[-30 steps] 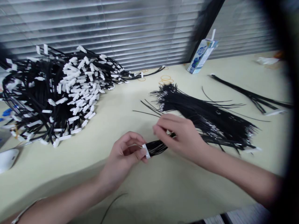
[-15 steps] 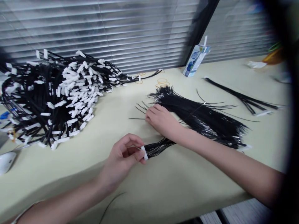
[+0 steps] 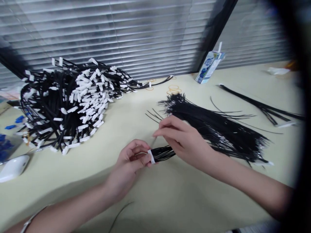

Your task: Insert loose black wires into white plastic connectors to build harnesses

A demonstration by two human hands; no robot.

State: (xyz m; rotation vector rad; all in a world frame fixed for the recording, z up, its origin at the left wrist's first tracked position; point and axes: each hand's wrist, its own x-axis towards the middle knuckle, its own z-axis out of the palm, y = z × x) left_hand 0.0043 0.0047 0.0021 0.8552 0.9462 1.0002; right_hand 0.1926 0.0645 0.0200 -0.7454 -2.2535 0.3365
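Near the centre of the frame, our left hand (image 3: 131, 161) has its grip closed on a white connector (image 3: 152, 157), whose bundle of black wires (image 3: 163, 153) runs rightward behind our right hand (image 3: 186, 139); pinching it at the end presumably steadies it and leaves the wires uncovered. Just above, our right grip is pinched tight on what looks like a thin wire (image 3: 154, 140), its end near the connector; whether they touch we cannot tell. Loose black wires (image 3: 213, 121) lie lengthwise across the desk (image 3: 194, 197) right of centre, probably for easy reach, while the heap of wired connectors (image 3: 87, 97) sits apart at left, likely avoiding tangles.
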